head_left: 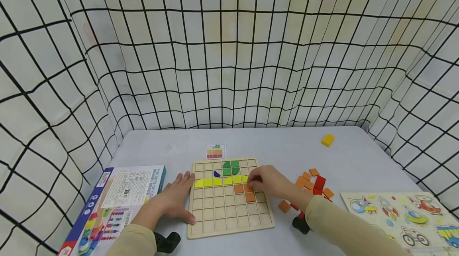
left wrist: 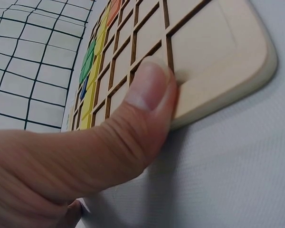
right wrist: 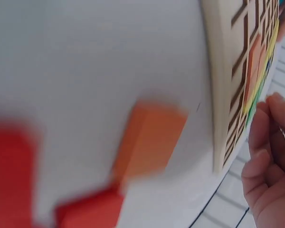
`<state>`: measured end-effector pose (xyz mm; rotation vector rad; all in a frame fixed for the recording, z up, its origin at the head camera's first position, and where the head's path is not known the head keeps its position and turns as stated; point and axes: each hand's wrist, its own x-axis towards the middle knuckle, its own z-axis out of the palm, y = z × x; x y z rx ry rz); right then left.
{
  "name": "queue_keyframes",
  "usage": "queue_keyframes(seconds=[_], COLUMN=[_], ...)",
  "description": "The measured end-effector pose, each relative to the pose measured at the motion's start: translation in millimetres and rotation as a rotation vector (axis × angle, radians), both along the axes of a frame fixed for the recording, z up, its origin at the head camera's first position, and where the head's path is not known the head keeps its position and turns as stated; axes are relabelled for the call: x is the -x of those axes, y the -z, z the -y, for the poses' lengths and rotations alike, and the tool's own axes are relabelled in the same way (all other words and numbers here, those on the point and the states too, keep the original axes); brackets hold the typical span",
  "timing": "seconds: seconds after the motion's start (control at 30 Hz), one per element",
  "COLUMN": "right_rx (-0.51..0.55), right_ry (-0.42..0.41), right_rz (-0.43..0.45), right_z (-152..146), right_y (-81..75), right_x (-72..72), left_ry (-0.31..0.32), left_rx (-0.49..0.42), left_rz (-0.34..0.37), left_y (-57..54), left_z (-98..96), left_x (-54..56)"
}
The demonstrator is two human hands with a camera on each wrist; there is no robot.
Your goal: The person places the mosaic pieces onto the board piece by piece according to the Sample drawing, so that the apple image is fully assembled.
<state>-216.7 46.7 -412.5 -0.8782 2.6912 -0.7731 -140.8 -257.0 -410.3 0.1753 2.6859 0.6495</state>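
Observation:
A wooden grid board [head_left: 229, 214] lies in the middle of the table. Green quarter-round pieces [head_left: 231, 168], a row of yellow pieces [head_left: 208, 183], a small dark blue piece [head_left: 216, 174] and orange square tiles [head_left: 250, 197] sit on it. My left hand [head_left: 175, 197] rests along the board's left edge, fingers extended; its thumb [left wrist: 149, 85] presses on the near corner. Over the board's right side, my right hand [head_left: 267, 180] pinches a small orange tile, mostly hidden by the fingertips; only a sliver of orange shows in the right wrist view.
Loose orange and red tiles [head_left: 318, 184] lie right of the board. A small pattern card [head_left: 216, 151] is behind it. On the left is a printed box [head_left: 118, 208]; a picture puzzle board [head_left: 401, 220] is at right, a yellow block [head_left: 328, 140] farther back. Black netting [head_left: 236, 68] surrounds the table.

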Motion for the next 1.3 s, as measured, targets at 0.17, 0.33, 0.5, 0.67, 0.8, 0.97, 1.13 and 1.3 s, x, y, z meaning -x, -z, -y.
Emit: queue_keyframes(seconds=[0.17, 0.33, 0.5, 0.67, 0.8, 0.97, 1.13, 1.3], right_rx=[-0.054, -0.1, -0.101, -0.076, -0.074, -0.088, -0.049, 0.057], right_ry=[-0.011, -0.077, -0.122, -0.143, -0.14, -0.113, -0.056, -0.01], right_rz=[0.051, 0.13, 0.202, 0.231, 0.216, 0.19, 0.188, 0.199], right_z=[-34, -69, -91, -96, -96, -94, -91, -84], right_y=[-7.1, -10.5, -7.9, -6.7, -5.3, -4.1, -4.9, -4.7], right_x=[-0.9, -4.6, -8.5, -10.0, -10.4, -9.7, -6.9, -1.6], left_ry=[0.011, 0.015, 0.015, 0.007, 0.006, 0.007, 0.006, 0.004], left_rx=[0.0, 0.003, 0.005, 0.003, -0.003, -0.012, -0.011, -0.008], left_rz=[-0.006, -0.015, -0.017, -0.01, -0.013, -0.015, -0.016, -0.009], left_y=[-1.3, 0.4, 1.7, 1.3, 0.4, -0.5, -1.0, -1.3], left_z=[-0.2, 0.9, 1.7, 0.9, 0.3, 0.3, 0.3, -0.3], left_x=[0.5, 0.5, 0.9, 0.8, 0.2, -1.0, -1.3, -0.9])
